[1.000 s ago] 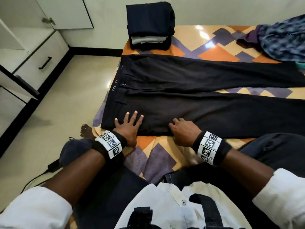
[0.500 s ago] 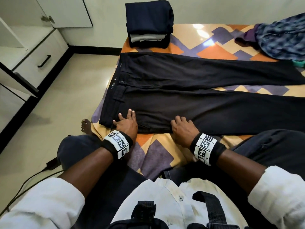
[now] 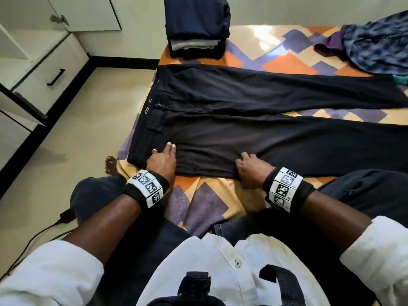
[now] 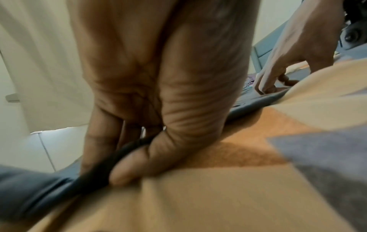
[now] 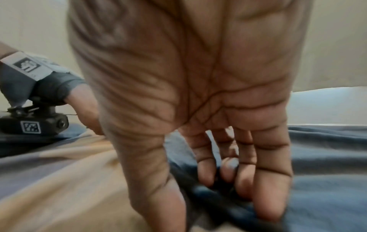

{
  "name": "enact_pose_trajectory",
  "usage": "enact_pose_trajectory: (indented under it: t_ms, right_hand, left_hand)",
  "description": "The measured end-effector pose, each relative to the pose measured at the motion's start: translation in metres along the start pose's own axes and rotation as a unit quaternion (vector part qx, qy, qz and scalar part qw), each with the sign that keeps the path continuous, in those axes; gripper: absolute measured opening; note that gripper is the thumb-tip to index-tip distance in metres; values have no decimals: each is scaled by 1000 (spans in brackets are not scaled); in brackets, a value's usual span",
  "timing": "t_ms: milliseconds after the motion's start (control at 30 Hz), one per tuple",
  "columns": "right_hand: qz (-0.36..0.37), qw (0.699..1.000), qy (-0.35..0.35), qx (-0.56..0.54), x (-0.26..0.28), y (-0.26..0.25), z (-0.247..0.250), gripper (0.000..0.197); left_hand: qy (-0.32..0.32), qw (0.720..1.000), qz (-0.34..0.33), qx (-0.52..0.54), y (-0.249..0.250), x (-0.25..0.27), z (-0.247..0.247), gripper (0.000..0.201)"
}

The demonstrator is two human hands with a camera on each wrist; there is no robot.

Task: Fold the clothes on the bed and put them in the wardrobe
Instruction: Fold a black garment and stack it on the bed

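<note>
Black trousers (image 3: 254, 120) flat on patterned bedsheet (image 3: 287, 62), waistband at 9 o'clock, white waistband print too small to read. Left hand (image 3: 162, 161) pinches near hem edge, thumb under. Right hand (image 3: 251, 168) likewise pinches edge. Folded stack (image 3: 196, 25) at 12.

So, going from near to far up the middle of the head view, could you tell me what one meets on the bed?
Bedsheet → black trousers → folded stack by the wall.
</note>
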State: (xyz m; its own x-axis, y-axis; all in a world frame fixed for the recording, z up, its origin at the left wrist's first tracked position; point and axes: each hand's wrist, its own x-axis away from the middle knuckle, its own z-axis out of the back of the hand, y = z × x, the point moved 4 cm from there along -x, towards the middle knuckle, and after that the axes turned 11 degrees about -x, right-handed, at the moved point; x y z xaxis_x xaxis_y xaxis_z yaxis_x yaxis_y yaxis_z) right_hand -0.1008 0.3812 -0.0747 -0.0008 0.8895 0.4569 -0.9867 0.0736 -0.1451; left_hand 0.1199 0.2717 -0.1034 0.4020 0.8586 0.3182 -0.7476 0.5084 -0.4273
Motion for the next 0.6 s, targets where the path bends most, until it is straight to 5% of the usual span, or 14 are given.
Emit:
enact_pose_trajectory:
  t_ms: [100,367,433,533,600]
  right_hand:
    - [6,999,35,-4,-2,-4,9,28]
    - [-96,973,137,-157,-3,70,102,16]
    - [-72,949,181,-248,-8,98,135,14]
    - [0,865,245,-439,-20,127,181,31]
    - [20,839,290,-460,-37,142,209,34]
  left_hand:
    - [52,998,20,-14,-19,6,31,45]
    - [151,951,128,239,-105,-25,123,24]
    - [175,937,133,272,-125,-43,145,25]
    - [190,921,139,310,-149,-82,169,22]
    - [207,905,144,343,-162,-117,182,18]
